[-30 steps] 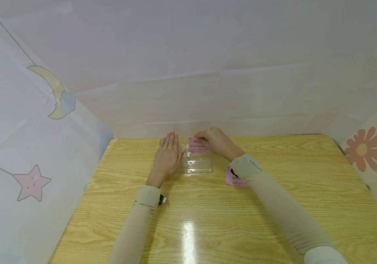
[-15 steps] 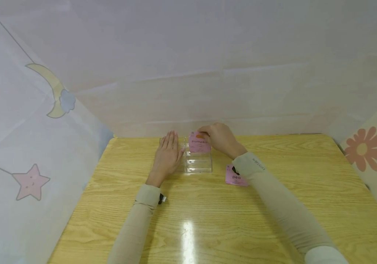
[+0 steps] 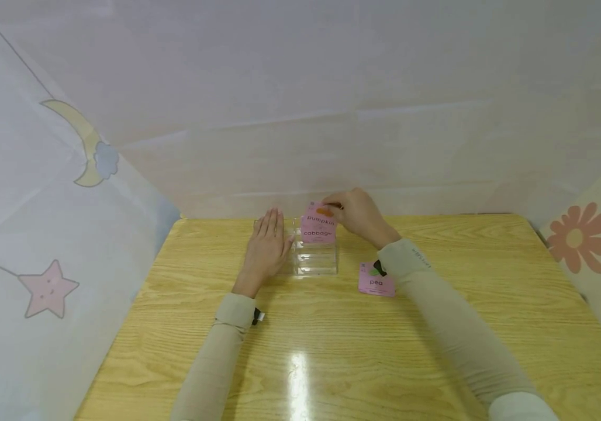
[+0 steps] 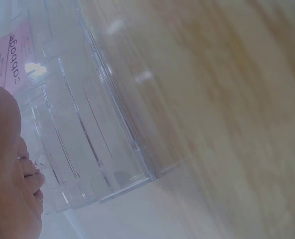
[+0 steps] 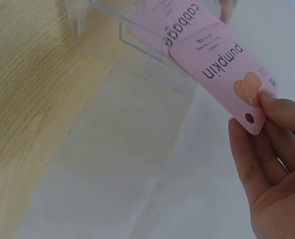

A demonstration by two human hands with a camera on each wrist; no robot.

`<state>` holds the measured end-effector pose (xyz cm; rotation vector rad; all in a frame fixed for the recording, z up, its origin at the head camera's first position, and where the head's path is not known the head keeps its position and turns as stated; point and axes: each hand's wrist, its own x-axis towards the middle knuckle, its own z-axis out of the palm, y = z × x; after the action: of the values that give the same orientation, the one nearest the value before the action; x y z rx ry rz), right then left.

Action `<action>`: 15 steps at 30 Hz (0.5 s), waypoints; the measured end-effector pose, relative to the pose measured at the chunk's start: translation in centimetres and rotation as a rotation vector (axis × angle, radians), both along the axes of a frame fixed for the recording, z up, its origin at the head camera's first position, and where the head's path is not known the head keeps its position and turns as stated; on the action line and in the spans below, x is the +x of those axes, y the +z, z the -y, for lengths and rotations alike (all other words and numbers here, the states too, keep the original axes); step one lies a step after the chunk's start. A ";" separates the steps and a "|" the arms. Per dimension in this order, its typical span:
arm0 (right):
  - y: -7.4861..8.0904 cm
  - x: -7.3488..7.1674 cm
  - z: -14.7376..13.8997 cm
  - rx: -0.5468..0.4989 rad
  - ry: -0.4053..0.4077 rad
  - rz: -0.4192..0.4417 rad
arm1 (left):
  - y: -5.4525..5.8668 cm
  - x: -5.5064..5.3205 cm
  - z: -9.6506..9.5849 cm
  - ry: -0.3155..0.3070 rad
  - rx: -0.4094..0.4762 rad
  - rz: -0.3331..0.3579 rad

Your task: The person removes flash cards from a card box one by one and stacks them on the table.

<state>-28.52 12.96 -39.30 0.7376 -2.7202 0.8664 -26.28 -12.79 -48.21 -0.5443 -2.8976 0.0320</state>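
My right hand [image 3: 359, 215] pinches a pink pumpkin card [image 5: 232, 69] by its corner, thumb on the picture side near a punched hole. The card is tilted and overlaps a pink cabbage card [image 5: 185, 22], which sits in the clear plastic tiered rack [image 3: 316, 263]. My left hand [image 3: 265, 250] lies with fingers straight over the left part of the rack, covering much of that side. In the left wrist view the rack's clear steps [image 4: 82, 134] show beside the hand, and part of the cabbage card [image 4: 15, 59] shows past the thumb.
A pink pea card [image 3: 376, 285] lies on the wooden table [image 3: 384, 351] right of the rack, close under the right sleeve. Behind the table's back edge stands a pale wall sheet [image 3: 300, 146], near the rack.
My right hand has risen up and to the right with the pumpkin card, and the cabbage card's word has come into sight beneath. The left hand has stayed in place.
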 end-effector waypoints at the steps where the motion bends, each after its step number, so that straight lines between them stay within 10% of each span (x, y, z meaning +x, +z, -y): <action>1: 0.0 -0.1 -0.2 -0.007 0.002 0.005 | 0.0 0.0 0.0 0.000 -0.002 -0.002; 15: 0.9 0.1 -2.2 -0.191 -0.026 0.164 | 0.0 -0.1 -0.1 -0.003 0.000 0.006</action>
<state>-28.40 15.11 -38.43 0.6156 -2.7260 1.2095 -26.36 -12.68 -48.22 -0.5495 -2.9030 0.0296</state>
